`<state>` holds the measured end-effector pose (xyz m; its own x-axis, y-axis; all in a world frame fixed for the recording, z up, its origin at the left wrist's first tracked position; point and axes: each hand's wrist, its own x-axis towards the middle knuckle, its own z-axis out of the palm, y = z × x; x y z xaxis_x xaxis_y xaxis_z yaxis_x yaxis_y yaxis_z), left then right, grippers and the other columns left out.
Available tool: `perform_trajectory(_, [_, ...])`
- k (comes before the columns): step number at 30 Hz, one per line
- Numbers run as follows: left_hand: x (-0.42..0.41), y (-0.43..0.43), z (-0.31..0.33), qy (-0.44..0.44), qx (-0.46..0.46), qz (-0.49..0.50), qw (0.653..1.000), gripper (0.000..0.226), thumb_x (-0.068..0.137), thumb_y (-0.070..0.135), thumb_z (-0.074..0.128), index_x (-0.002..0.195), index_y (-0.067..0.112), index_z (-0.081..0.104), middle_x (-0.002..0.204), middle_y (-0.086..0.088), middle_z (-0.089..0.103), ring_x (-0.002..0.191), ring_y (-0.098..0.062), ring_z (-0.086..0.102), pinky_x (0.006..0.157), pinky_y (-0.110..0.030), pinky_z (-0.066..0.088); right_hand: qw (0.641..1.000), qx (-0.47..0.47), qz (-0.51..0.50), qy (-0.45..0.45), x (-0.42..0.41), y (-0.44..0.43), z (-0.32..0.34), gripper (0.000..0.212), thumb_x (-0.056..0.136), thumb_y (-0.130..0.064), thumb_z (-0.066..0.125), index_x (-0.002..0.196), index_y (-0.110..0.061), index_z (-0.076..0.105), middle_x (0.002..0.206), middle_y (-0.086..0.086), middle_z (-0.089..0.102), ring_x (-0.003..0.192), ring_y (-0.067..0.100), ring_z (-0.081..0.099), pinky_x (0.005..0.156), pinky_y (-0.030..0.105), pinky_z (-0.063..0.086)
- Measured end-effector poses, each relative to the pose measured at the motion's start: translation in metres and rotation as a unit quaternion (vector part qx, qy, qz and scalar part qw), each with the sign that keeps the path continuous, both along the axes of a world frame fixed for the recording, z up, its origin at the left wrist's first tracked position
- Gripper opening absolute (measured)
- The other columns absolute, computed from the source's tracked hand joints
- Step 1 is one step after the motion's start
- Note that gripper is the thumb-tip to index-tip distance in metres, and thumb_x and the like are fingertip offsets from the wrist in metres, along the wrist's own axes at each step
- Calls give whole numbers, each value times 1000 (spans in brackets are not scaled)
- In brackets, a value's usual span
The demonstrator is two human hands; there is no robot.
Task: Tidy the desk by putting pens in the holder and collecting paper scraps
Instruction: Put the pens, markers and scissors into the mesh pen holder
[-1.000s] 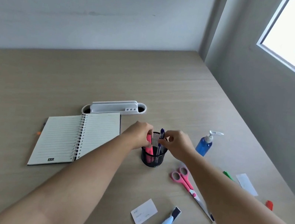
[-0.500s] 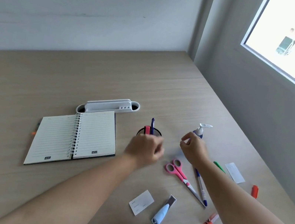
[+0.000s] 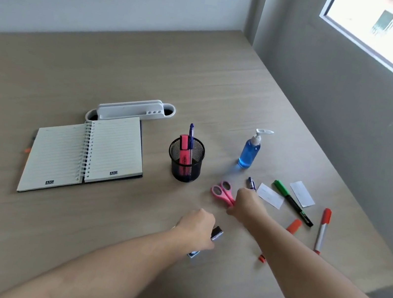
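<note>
A black mesh holder (image 3: 186, 170) stands mid-desk with a pink highlighter (image 3: 185, 148) and a blue pen (image 3: 191, 132) in it. My left hand (image 3: 196, 227) is curled down over a light-blue, black-tipped item (image 3: 217, 233); whether it grips is hidden. My right hand (image 3: 246, 204) rests fingers-down on another blue pen (image 3: 251, 183), beside pink scissors (image 3: 221, 190). To its right lie two paper scraps (image 3: 269, 196) (image 3: 302, 194), a green marker (image 3: 290, 201), a red marker (image 3: 322, 230) and an orange highlighter (image 3: 293, 226).
An open spiral notebook (image 3: 85, 153) lies left of the holder, a white desk organiser (image 3: 131, 109) behind it. A blue sanitiser bottle (image 3: 249, 152) stands right of the holder. A small orange-red piece (image 3: 261, 258) lies by my right forearm. The desk's right edge runs near the markers.
Both hands left the holder, where the pink highlighter and blue pen now stand. The left hand dropped onto the light-blue item; the right hand came down on the pen by the scissors.
</note>
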<state>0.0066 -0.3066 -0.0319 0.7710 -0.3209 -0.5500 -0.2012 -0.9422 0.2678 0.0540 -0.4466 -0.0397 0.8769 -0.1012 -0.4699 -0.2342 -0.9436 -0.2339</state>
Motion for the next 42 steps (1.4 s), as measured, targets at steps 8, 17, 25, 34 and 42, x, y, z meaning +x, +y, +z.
perform_trajectory(8, [58,53,53,168,-144,59,973,25,80,35,73,93,14,69,83,0,58,71,-12,49,63,-24,38,988,127,-54,-63,39,-4,53,17,75,-20,67,84,-5,63,74,7,56,64,18,52,52,25,40])
perform_trajectory(17, [107,105,133,-61,-351,269,895,10,81,11,74,83,7,65,82,-10,68,68,-16,63,65,-23,57,888,416,-83,-176,93,33,131,9,74,1,71,74,-8,69,65,3,68,53,10,62,61,22,56])
perform_trajectory(25, [123,90,104,-196,-187,163,949,17,80,18,70,91,6,69,87,-10,67,80,-23,59,67,-27,42,934,312,-29,-169,95,58,93,5,78,-12,69,81,-15,68,68,-2,65,59,8,56,60,24,47])
perform_trajectory(34, [134,84,86,-144,-51,43,987,51,84,-10,43,115,24,66,110,-10,64,99,-30,62,72,-32,47,949,281,-20,-139,91,58,64,19,84,-19,65,100,-9,69,90,2,64,85,17,55,76,26,41])
perform_trajectory(42, [131,74,73,-131,-40,46,990,23,76,15,69,99,19,72,89,-5,65,79,-23,61,65,-31,48,943,300,-37,-143,92,61,60,19,86,-17,64,103,-9,66,88,-1,60,81,16,54,76,28,42])
